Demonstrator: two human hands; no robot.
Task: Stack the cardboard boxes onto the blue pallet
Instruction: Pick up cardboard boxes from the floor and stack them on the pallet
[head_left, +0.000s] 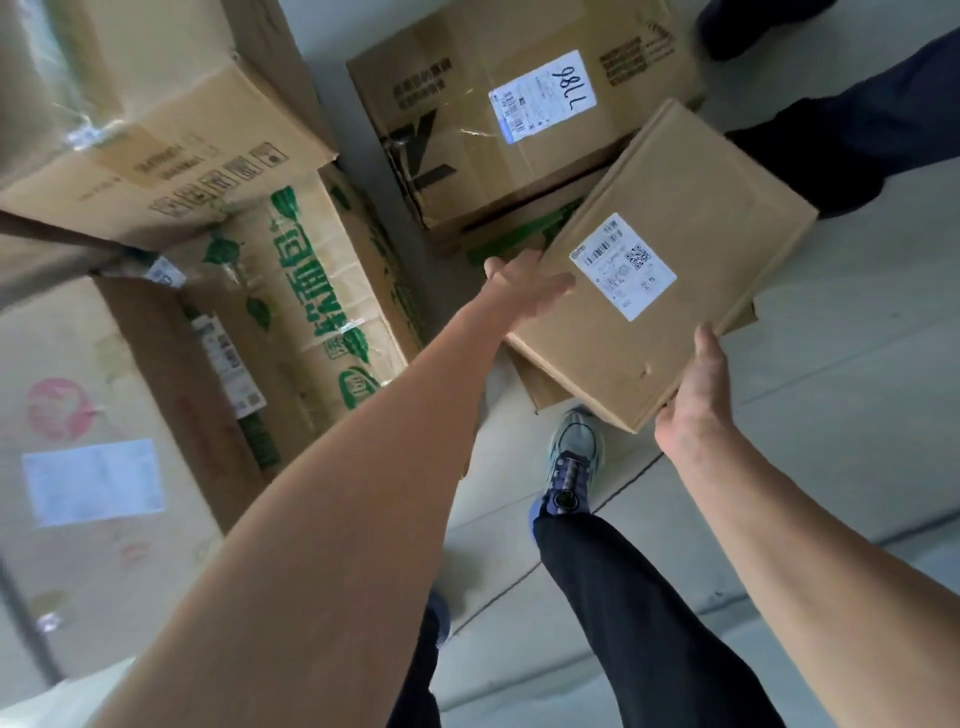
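A flat brown cardboard box (691, 223) with a white shipping label is held tilted above the floor, right of centre. My left hand (524, 293) lies on its left edge with the fingers stretched over the top face. My right hand (693, 395) grips its near right corner, thumb up along the side. Behind it stands a larger box (467, 130) with a label marked in handwriting. Several stacked boxes, one with green print (311, 291), fill the left side. No blue pallet shows in this view.
Another person's dark trouser legs (852, 135) stand at the top right, close behind the held box. My own shoe (574, 457) and dark trouser leg are below the box on the grey floor (831, 415). A big box with a white label (88, 467) sits at the near left.
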